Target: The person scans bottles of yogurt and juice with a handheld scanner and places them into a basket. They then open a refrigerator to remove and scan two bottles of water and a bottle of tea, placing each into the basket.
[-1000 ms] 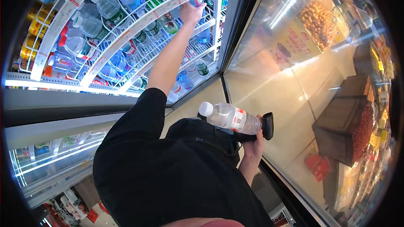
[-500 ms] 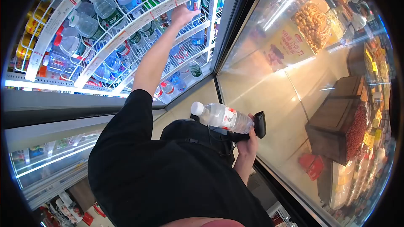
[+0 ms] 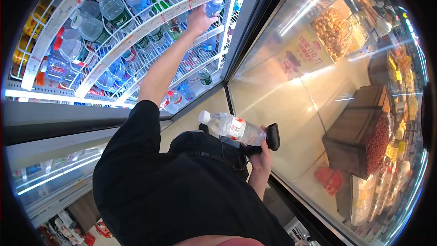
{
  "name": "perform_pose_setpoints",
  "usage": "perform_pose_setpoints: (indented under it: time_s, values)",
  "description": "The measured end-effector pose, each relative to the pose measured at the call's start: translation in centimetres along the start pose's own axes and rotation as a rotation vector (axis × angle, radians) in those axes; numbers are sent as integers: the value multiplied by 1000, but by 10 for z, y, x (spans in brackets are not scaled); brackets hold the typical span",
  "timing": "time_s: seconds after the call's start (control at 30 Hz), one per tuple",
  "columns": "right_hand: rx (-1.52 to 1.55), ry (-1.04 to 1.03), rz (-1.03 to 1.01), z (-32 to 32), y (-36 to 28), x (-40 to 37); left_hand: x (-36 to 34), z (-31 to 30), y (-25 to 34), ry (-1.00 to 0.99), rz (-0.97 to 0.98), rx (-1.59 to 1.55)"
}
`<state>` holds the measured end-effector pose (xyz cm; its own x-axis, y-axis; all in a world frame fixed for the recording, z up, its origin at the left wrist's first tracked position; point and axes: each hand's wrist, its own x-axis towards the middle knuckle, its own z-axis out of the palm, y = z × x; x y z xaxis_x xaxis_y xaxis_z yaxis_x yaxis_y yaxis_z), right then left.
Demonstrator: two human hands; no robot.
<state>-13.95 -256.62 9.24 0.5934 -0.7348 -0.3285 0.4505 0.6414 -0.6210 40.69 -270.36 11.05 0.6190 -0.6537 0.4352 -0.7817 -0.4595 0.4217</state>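
My left hand reaches into the lit drinks fridge, its fingers around a clear bottle with a blue cap near the right end of a wire shelf. The lower part of that bottle is hidden by the hand and the shelf's price rail. In front of my body, my right hand is closed on a clear plastic bottle with a white cap and a red-and-white label. That bottle lies tilted, cap to the left. Beside its base is a glossy black object whose kind I cannot make out.
Curved wire shelves with a price rail hold several bottles. An open glass door with a dark frame stands to the right. Through it show a wooden display bin, a red object on the tiled floor and a bin of nuts.
My left hand has closed around the blue-capped bottle, whose cap now shows above the thumb. The view has shifted slightly; my right hand still holds its bottle.
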Motion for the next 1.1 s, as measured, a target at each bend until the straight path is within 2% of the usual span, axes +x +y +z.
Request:
perform_pose_setpoints:
  time_s: [0.07, 0.2, 0.27, 0.33, 0.43, 0.5, 0.6, 0.7, 0.8, 0.9, 1.03, 1.1]
  values:
    - [-3, 3, 4, -4, 2, 2, -6, -17, 12, -117, -103, -52]
    - [-18, 17, 11, -2, 0, 2, -42, -32, 26, 110, 183, -148]
    - [-12, 12, 25, 1, -3, 5, -68, -58, 46, 96, 186, -313]
    - [1, 12, 26, 6, -6, 2, -102, -94, 69, 59, 98, -388]
    - [7, 13, -14, 11, -8, 1, -164, -118, 65, -189, -118, -693]
    - [45, -11, -18, 24, -11, 1, -198, -137, 52, -583, -379, -1027]
    - [81, -43, 12, 24, -8, 7, -259, -145, 50, -472, -579, -1660]
    - [141, 31, 72, 31, -4, 13, -308, -159, 53, -562, -699, -2030]
    - [154, -6, 141, 45, 0, 13, -338, -164, 63, -707, -664, -2262]
    - [231, -12, 184, 59, 12, 4, -349, -162, 78, -688, -628, -2451]
    - [280, -30, 220, 82, 28, -12, -348, -178, 78, -779, -538, -2454]
    - [322, -34, 253, 72, 36, -22, -349, -191, 83, -705, -527, -2406]
